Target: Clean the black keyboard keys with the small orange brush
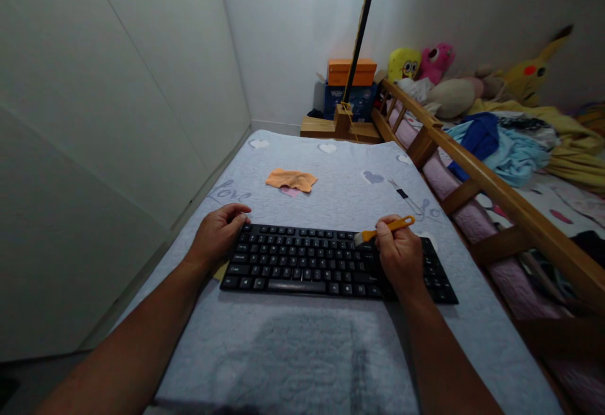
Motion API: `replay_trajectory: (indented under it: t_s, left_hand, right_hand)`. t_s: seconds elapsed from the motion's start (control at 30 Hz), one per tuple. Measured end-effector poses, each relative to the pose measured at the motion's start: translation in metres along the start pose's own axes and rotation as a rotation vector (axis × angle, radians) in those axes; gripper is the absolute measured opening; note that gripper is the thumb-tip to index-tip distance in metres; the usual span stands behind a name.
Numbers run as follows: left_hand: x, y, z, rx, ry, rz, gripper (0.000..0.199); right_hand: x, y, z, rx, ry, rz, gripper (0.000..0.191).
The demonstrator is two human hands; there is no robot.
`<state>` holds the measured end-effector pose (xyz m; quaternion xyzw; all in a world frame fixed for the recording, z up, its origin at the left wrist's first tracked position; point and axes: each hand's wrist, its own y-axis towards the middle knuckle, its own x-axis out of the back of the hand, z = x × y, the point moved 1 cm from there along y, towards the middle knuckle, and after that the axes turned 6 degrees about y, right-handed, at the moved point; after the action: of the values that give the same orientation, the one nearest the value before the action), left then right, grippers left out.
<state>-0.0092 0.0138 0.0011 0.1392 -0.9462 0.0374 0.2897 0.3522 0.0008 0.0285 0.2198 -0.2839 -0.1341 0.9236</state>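
Note:
A black keyboard (297, 263) lies flat across the patterned bed cover, its long side facing me. At its upper left corner, my left hand (218, 233) is closed on the edge with the thumb on top. My right hand (401, 256) grips a small brush (401, 222) by its orange handle. The pale bristles touch or hover just over the upper keys, right of the middle; which one I cannot tell. That hand and wrist hide part of the right-hand keys. A yellowish flat piece (220, 272) sticks out beneath the keyboard's left edge.
Beyond the keyboard lies a crumpled orange cloth (292, 180). A thin wire tool with a black band (403, 193) rests at right. A wooden rail (467, 169) borders the cover, with clothes and plush toys past it. Boxes (352, 72) and a dark pole (363, 24) stand behind.

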Motion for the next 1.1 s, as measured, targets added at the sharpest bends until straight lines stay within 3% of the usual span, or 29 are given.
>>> replay_trajectory:
  t_s: [0.27, 0.53, 1.1]
  left_hand:
    - [0.0012, -0.0001, -0.0033, 0.009, -0.008, 0.005, 0.036]
    - [-0.0005, 0.0016, 0.0048, 0.007, -0.003, 0.015, 0.038]
    - [-0.0002, 0.0028, 0.0060, 0.005, 0.000, 0.014, 0.040]
  right_hand:
    - [0.0018, -0.0016, -0.0023, -0.016, 0.041, -0.046, 0.026]
    - [0.0014, -0.0007, 0.0018, -0.006, 0.000, 0.020, 0.029]
    - [-0.0025, -0.0019, -0.0024, -0.018, 0.090, -0.049, 0.028]
